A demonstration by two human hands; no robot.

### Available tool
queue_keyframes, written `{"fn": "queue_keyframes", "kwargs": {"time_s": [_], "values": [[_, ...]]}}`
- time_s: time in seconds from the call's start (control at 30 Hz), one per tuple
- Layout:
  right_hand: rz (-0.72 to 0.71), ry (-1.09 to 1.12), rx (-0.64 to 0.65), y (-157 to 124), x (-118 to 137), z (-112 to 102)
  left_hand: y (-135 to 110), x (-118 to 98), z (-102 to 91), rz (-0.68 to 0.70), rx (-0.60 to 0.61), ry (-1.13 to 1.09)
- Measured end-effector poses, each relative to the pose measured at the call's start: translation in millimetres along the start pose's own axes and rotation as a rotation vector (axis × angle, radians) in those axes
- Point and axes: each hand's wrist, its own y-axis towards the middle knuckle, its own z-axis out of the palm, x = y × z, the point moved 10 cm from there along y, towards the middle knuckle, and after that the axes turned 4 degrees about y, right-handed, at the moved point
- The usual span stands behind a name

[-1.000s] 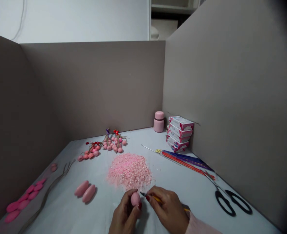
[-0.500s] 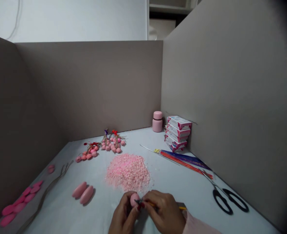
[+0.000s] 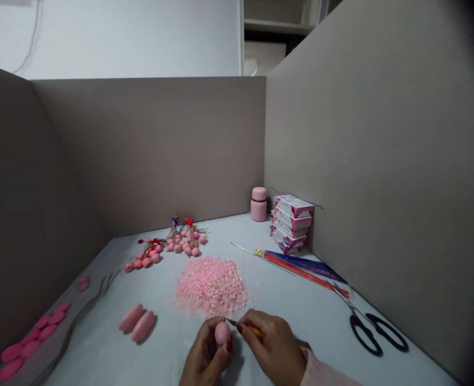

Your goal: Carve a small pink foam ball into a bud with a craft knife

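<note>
Between the thumb and fingers of my left hand is a small smooth pink ball, soap-like in look. My right hand, in a pink sleeve, is closed around a yellow-handled craft knife. Its dark pointed tip is at the ball's upper right; whether it touches the ball I cannot tell. Just beyond my hands lies a heap of pink shavings. Two pink oval bars rest to the left of my left hand.
At left are flat pink ovals and brown stems. Bunches of pink balls lie at the back. At right are large scissors, red and blue strips, stacked boxes and a pink flask. Grey panels enclose the table.
The knife tip has moved from the front of the ball to its upper right side, and the right hand has shifted slightly up. More of the ball shows. The view has tilted a little.
</note>
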Motion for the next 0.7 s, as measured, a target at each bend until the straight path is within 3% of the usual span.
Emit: {"fn": "queue_keyframes", "kwargs": {"time_s": [0.13, 0.27, 0.4, 0.57, 0.7], "values": [[-0.039, 0.035, 0.019, -3, 7, 5, 0, 8, -4.8, -0.027, -0.036, 0.004], [-0.108, 0.051, 0.082, -6, 17, 12, 1, 6, -7.0, 0.029, -0.048, 0.052], [-0.135, -0.004, 0.097, -8, 21, 13, 3, 6, -4.8, 0.061, -0.009, 0.134], [-0.111, -0.038, 0.094, -7, 17, 13, 3, 6, -4.8, 0.059, 0.007, 0.159], [-0.014, -0.068, 0.04, -2, 4, 5, 2, -1, -4.8, 0.066, -0.012, 0.169]]}}
